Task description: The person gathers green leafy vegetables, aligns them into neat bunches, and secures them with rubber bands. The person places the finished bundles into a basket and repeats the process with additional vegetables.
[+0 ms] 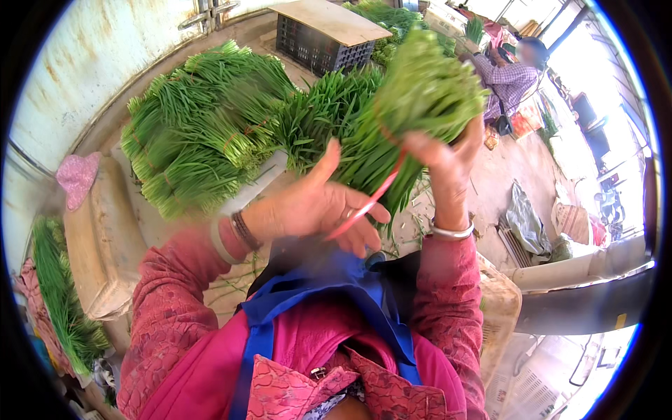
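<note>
My right hand (446,163) grips a thick bundle of long green leafy vegetables, probably garlic chives (425,94), by its pale stem end, which points up and away. A red and white tie strip (367,202) runs from the bundle down towards my left hand (336,207). That hand is spread with its palm turned up, and the strip passes across its fingers; no grip on it is visible. Just beyond, loose dark green leaves (320,107) lie under the bundle. To the left is a large pile of tied green bundles (210,121). The bundle's stem end is blurred.
A black plastic crate (320,50) with a board on top stands ahead. At left are a tan box-like block (105,241), a pink cloth hat (77,176) and more greens (65,294). A plastic basket (499,310) is by my right arm. Another person (506,84) sits at upper right.
</note>
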A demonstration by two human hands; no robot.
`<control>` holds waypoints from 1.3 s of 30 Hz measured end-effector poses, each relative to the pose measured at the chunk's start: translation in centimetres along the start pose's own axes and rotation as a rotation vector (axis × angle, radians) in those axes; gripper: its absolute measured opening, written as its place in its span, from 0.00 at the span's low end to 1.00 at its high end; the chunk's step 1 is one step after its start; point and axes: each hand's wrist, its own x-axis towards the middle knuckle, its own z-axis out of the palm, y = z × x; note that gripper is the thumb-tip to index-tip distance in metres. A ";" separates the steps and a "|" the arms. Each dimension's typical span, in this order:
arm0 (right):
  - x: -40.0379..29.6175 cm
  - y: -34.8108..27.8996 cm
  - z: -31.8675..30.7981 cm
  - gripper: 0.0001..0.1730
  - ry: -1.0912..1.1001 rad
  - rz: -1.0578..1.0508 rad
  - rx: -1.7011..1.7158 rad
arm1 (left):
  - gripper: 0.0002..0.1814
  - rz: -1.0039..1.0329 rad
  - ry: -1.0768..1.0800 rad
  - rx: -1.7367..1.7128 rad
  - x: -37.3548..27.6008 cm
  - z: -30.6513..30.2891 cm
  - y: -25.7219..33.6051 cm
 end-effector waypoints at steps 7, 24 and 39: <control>-5.8 -1.1 3.5 0.26 -0.759 -0.624 -0.535 | 0.51 0.309 0.492 -0.297 -0.1 -2.0 -3.2; -14.4 3.8 0.5 0.45 -0.619 0.998 0.179 | 0.28 0.349 0.541 0.175 0.2 -11.4 -5.5; -18.0 2.2 1.9 0.08 -0.385 0.334 -0.276 | 0.25 -0.036 0.334 -0.234 -4.0 -10.6 -10.5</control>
